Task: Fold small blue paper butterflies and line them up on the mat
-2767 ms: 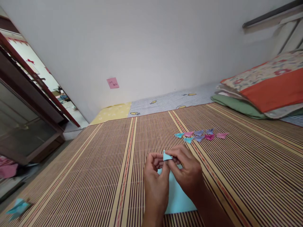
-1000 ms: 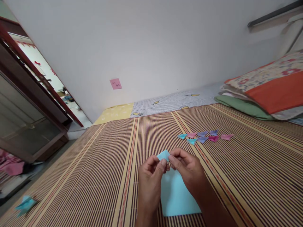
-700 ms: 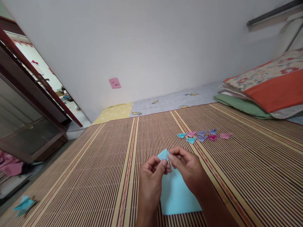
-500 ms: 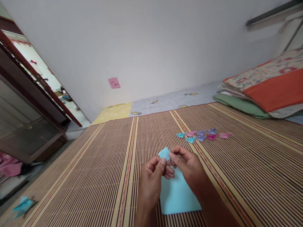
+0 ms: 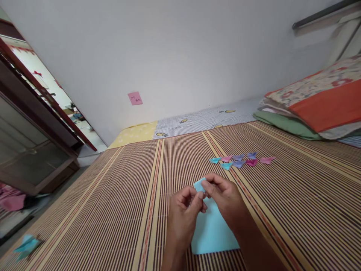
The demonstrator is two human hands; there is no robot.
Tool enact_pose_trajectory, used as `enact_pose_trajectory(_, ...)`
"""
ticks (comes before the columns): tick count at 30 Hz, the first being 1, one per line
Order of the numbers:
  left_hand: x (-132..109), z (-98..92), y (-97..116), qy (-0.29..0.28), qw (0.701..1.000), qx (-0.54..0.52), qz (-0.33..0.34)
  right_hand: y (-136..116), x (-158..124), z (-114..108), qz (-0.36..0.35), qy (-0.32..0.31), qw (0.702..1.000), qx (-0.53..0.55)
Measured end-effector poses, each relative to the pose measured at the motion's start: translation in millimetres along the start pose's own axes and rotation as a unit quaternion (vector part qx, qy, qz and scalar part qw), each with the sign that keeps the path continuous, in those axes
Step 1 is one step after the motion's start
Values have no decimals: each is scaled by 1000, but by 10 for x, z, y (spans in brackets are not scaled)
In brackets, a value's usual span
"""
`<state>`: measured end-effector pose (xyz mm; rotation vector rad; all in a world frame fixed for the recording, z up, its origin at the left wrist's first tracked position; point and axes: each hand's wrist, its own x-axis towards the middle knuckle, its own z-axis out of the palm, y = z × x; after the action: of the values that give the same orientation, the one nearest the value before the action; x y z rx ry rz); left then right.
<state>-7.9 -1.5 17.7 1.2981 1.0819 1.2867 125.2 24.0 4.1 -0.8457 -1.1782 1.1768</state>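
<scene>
A small folded piece of light-blue paper [image 5: 199,184] is held up between my two hands. My left hand [image 5: 184,210] pinches its lower edge with thumb and fingers. On the paper's right side, the thumb and fingertips of my right hand [image 5: 221,192] are closed on it. Underneath, a light-blue square sheet [image 5: 213,233] lies flat on the striped mat [image 5: 113,210], partly hidden by my hands and right forearm. Beyond my hands, several small folded paper shapes [image 5: 238,164] in blue, pink and purple lie in two rows.
A larger blue folded paper [image 5: 27,246] rests at the mat's lower left. Stacked bedding [image 5: 324,101] lies at the right. A pink note [image 5: 135,98] is stuck to the white wall [image 5: 197,49] behind the mat. An open doorway [image 5: 64,94] is at the left.
The folded paper has shifted slightly right and its visible part looks smaller. My left hand has moved a little right, closer to my right hand. The sheet below stays on the mat.
</scene>
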Motion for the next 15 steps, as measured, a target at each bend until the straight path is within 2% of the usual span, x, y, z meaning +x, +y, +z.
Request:
enact_pose_trajectory(5,15,18,-55,-69,992,-106,-26,145,56,-54,60,27,986,151)
enact_pose_trajectory(7,18,27,-85,-77,989,-125,-27,172,59,-28,82,1,977,197)
enact_pose_trajectory(11,17,50,-95,-96,985,-137,-31,147,28,80,110,-93,955,260)
enact_pose_trajectory(15,21,54,-69,-99,987,-124,-29,123,9,131,109,-93,957,254)
